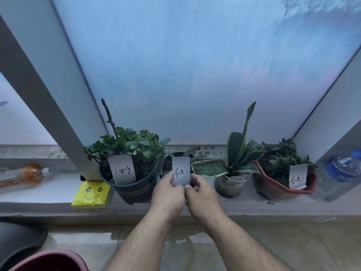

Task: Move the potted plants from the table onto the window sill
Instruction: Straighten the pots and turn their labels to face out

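Several potted plants stand in a row on the grey window sill (244, 207). A leafy plant in a dark green pot (134, 187) is at the left. Beside it stands a small black pot (167, 163) with a white label card (181, 170). My left hand (169, 189) and my right hand (200, 189) curl round this small pot from both sides, thumbs at the card's lower edge. To the right stand a striped snake plant in a grey pot (229, 185) and a dark plant in a red pot (281, 187).
A yellow smiley packet (90, 193) and an orange-drink bottle lying on its side (29, 175) are on the sill's left part. A clear water bottle (338, 175) stands at the far right. Frosted glass (195, 75) and white window frames rise behind the pots.
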`<state>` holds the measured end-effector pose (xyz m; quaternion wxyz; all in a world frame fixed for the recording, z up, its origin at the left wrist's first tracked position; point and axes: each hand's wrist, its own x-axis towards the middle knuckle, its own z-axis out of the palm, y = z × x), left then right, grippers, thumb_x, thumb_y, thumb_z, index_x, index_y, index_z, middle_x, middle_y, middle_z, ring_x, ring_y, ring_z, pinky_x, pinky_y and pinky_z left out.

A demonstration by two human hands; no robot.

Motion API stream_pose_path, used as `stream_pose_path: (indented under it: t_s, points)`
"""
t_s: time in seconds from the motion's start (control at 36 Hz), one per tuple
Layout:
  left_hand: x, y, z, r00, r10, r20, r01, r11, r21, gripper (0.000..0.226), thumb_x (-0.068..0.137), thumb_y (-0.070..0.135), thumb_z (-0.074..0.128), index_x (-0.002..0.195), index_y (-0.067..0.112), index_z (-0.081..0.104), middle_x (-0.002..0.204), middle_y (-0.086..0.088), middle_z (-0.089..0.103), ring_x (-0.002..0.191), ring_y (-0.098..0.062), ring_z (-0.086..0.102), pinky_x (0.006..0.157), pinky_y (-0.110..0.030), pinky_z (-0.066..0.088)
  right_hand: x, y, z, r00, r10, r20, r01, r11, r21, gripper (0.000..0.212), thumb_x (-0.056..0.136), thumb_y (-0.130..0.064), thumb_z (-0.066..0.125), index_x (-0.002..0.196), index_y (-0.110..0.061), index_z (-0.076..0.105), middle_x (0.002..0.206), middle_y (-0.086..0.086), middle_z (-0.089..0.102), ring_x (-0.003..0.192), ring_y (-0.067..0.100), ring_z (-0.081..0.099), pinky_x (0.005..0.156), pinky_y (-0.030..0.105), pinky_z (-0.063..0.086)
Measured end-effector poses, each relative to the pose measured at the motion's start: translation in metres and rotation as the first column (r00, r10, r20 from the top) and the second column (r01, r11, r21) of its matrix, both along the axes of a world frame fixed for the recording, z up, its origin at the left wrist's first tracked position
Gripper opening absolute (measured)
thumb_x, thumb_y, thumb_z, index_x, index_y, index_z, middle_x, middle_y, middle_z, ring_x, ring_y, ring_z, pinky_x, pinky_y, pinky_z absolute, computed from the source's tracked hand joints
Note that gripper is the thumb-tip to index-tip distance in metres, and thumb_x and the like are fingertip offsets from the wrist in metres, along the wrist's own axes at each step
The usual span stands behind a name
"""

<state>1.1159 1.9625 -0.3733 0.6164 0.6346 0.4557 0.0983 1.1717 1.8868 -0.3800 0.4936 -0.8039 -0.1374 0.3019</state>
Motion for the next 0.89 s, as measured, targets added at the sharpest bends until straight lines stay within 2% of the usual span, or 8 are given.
stream_pose_path:
  t_s: [0.14, 0.22, 0.33, 0.5, 0.58, 0.69, 0.75, 0.89]
  points:
    - [0.000, 0.000, 0.000, 1.000, 0.009, 0.008, -0.009, 1.000, 0.003, 0.066, 0.095, -0.004, 0.044, 0.157, 0.013, 0.030, 0.161, -0.003, 0.036, 0.146, -0.015, 0.038, 0.115, -0.027, 0.034, 0.001, 0.002, 0.001, 1.000, -0.021, -0.008, 0.021, 1.000, -0.007, 0.054, 0.096, -0.017, 0.054, 0.149, -0.018, 0.046, 0.141, -0.006, 0.053, 0.132, 0.015, 0.053, 0.112, 0.041, 0.046]
    - [0.000, -0.001, 0.003, 1.000, -0.007, 0.020, 0.007, 1.000, 0.007, 0.060, 0.095, -0.006, 0.043, 0.153, 0.010, 0.039, 0.143, 0.003, 0.055, 0.125, -0.004, 0.053, 0.095, -0.010, 0.039, 0.001, 0.000, -0.001, 0.999, -0.029, -0.013, 0.029, 1.000, -0.005, 0.051, 0.095, -0.017, 0.056, 0.145, -0.020, 0.050, 0.136, -0.008, 0.059, 0.124, 0.013, 0.059, 0.109, 0.040, 0.050]
    - [0.002, 0.000, 0.003, 1.000, -0.031, -0.004, 0.031, 0.999, -0.022, 0.066, 0.095, -0.002, 0.045, 0.157, 0.014, 0.030, 0.162, -0.003, 0.035, 0.147, -0.014, 0.036, 0.109, -0.024, 0.032, 0.001, 0.000, -0.007, 0.999, -0.046, 0.001, 0.046, 0.999, -0.008, 0.054, 0.089, -0.025, 0.058, 0.142, -0.022, 0.054, 0.136, -0.006, 0.064, 0.121, 0.012, 0.062, 0.107, 0.041, 0.051]
    - [0.001, 0.003, -0.001, 0.997, -0.070, 0.014, 0.070, 0.997, -0.022, 0.073, 0.083, 0.007, 0.049, 0.154, 0.018, 0.039, 0.156, 0.001, 0.042, 0.143, -0.013, 0.042, 0.117, -0.037, 0.038, 0.000, -0.001, -0.004, 0.999, -0.035, 0.002, 0.035, 0.999, -0.026, 0.046, 0.092, -0.020, 0.057, 0.138, -0.021, 0.055, 0.129, -0.007, 0.065, 0.114, 0.009, 0.063, 0.106, 0.037, 0.050]
    - [0.002, 0.004, -0.001, 0.998, -0.068, 0.016, 0.068, 0.997, -0.029, 0.054, 0.089, -0.002, 0.045, 0.142, 0.009, 0.051, 0.142, -0.001, 0.057, 0.128, -0.009, 0.055, 0.100, -0.017, 0.047, 0.001, -0.002, -0.003, 0.999, -0.037, -0.003, 0.037, 0.999, -0.015, 0.048, 0.095, -0.016, 0.057, 0.142, -0.019, 0.052, 0.127, -0.007, 0.064, 0.109, 0.005, 0.062, 0.104, 0.030, 0.050]
    - [0.000, 0.004, -0.001, 0.998, -0.057, 0.041, 0.058, 0.998, -0.036, 0.042, 0.089, -0.004, 0.044, 0.124, 0.008, 0.062, 0.130, -0.008, 0.066, 0.110, -0.012, 0.064, 0.080, -0.016, 0.049, 0.002, -0.006, 0.001, 0.999, -0.024, -0.021, 0.024, 1.000, 0.008, 0.032, 0.099, -0.006, 0.053, 0.121, -0.029, 0.051, 0.091, -0.028, 0.055, 0.069, -0.023, 0.055, 0.063, -0.003, 0.041]
    - [-0.001, 0.005, -0.002, 0.998, -0.051, 0.043, 0.052, 0.998, -0.025, 0.031, 0.088, -0.008, 0.041, 0.108, 0.001, 0.064, 0.111, -0.017, 0.071, 0.088, -0.012, 0.065, 0.072, -0.017, 0.051, 0.002, -0.007, 0.003, 1.000, -0.016, -0.002, 0.016, 1.000, 0.001, 0.032, 0.099, -0.003, 0.052, 0.122, -0.026, 0.053, 0.088, -0.030, 0.051, 0.064, -0.027, 0.053, 0.057, -0.005, 0.039]
    - [-0.001, 0.006, -0.003, 0.997, -0.044, 0.066, 0.045, 0.999, -0.016, 0.028, 0.088, -0.008, 0.040, 0.100, -0.001, 0.065, 0.105, -0.021, 0.073, 0.081, -0.014, 0.067, 0.063, -0.017, 0.055, 0.002, -0.007, 0.001, 1.000, -0.017, 0.019, 0.017, 1.000, -0.008, 0.038, 0.099, -0.006, 0.053, 0.135, -0.017, 0.056, 0.089, -0.030, 0.051, 0.073, -0.019, 0.051, 0.060, -0.004, 0.038]
